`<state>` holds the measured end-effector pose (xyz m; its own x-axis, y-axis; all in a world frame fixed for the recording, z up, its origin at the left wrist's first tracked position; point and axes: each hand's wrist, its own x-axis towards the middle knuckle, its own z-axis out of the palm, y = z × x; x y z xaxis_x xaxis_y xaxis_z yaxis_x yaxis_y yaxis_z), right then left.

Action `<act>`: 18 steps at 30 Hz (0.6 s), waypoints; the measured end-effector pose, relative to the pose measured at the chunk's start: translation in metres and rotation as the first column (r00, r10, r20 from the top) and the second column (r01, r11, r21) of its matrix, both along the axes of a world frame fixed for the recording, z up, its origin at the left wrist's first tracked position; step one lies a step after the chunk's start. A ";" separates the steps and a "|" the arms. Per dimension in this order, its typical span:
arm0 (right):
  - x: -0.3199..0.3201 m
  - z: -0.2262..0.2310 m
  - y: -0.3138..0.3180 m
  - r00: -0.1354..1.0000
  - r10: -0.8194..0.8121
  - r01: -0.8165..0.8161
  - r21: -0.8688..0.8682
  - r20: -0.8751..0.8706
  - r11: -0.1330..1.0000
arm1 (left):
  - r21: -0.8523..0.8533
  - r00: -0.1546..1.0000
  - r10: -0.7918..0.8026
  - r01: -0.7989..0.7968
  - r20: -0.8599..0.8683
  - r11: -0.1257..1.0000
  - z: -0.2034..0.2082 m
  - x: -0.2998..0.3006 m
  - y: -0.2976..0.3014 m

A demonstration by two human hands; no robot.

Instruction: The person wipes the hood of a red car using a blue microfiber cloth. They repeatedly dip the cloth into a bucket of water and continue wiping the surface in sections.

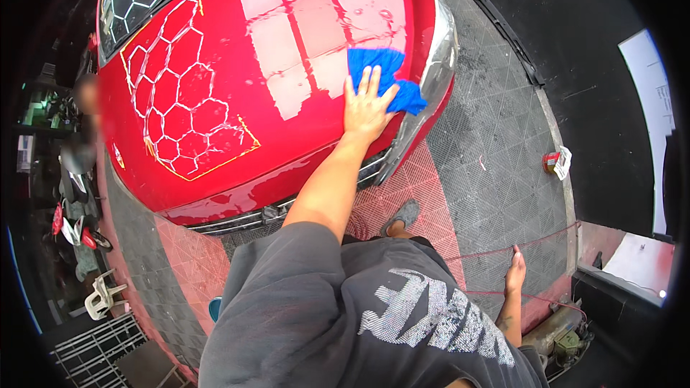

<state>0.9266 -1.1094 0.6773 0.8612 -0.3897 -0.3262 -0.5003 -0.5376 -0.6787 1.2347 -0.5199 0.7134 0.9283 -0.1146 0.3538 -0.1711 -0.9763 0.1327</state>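
My left hand (368, 109) lies spread on a blue cloth (374, 59), pressing it against the glossy red car hood (287, 140) near its front corner by the headlight (440, 47). Its fingers are stretched out over the cloth, and a bunched fold sticks out past the hand toward the headlight. Light panels reflect in the paint beyond the cloth, and honeycomb-shaped lights mirror on the hood's left part. Down at my right side hangs my right hand (515, 273), seen edge-on with its fingers extended and nothing visible in it.
Grey and red grid tiles (503, 136) cover the floor. A thin red hose (532, 246) runs past my right hand toward a machine (564, 338). Against the right wall stands a small red can (552, 163) with something white. A white plastic chair (103, 294) and metal rack (100, 352) are at left.
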 end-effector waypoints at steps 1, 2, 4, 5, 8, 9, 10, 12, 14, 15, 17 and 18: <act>-0.008 0.004 0.008 1.000 0.006 -0.006 -0.011 -0.004 1.000 | -0.006 1.000 -0.004 0.004 0.012 1.000 0.000 -0.020 0.018; -0.015 0.001 0.014 1.000 0.011 -0.011 -0.015 -0.008 1.000 | 0.034 1.000 0.008 -0.007 -0.027 0.999 0.005 -0.042 0.041; -0.036 -0.018 0.023 1.000 0.015 -0.016 -0.032 -0.024 0.999 | 0.005 0.994 0.101 -0.101 -0.037 0.995 0.015 -0.094 0.096; -0.063 -0.043 0.015 0.999 0.002 -0.003 -0.057 -0.033 0.998 | -0.025 0.986 0.134 -0.132 0.098 0.991 0.012 -0.114 0.124; -0.124 -0.061 0.048 0.975 -0.047 0.023 -0.115 -0.215 0.993 | 0.016 0.939 0.289 -0.297 0.184 0.955 0.016 -0.180 0.223; -0.157 -0.070 0.039 0.949 -0.106 0.070 -0.126 -0.298 0.989 | -0.005 0.924 0.334 -0.339 0.186 0.941 0.011 -0.196 0.252; -0.185 -0.081 0.027 0.913 -0.159 0.114 -0.138 -0.375 0.984 | -0.025 0.906 0.376 -0.378 0.193 0.925 0.001 -0.213 0.284; -0.209 -0.079 0.059 0.907 -0.119 0.054 -0.168 -0.404 0.984 | -0.007 0.857 0.470 -0.479 0.209 0.878 0.005 -0.246 0.355; -0.239 -0.081 0.067 0.909 -0.184 0.130 -0.165 -0.374 0.978 | -0.031 0.774 0.584 -0.596 0.244 0.803 0.004 -0.266 0.408; -0.257 -0.087 0.052 0.909 -0.264 0.226 -0.151 -0.323 0.962 | -0.097 0.723 0.652 -0.650 0.229 0.754 -0.006 -0.270 0.429; -0.249 -0.080 0.071 0.883 -0.276 0.270 -0.069 -0.381 0.960 | -0.225 0.506 0.845 -0.815 0.174 0.535 -0.002 -0.262 0.469; -0.232 -0.076 0.081 0.837 -0.414 0.445 0.003 -0.358 0.896 | -0.267 0.351 0.923 -0.885 0.159 0.382 -0.007 -0.254 0.479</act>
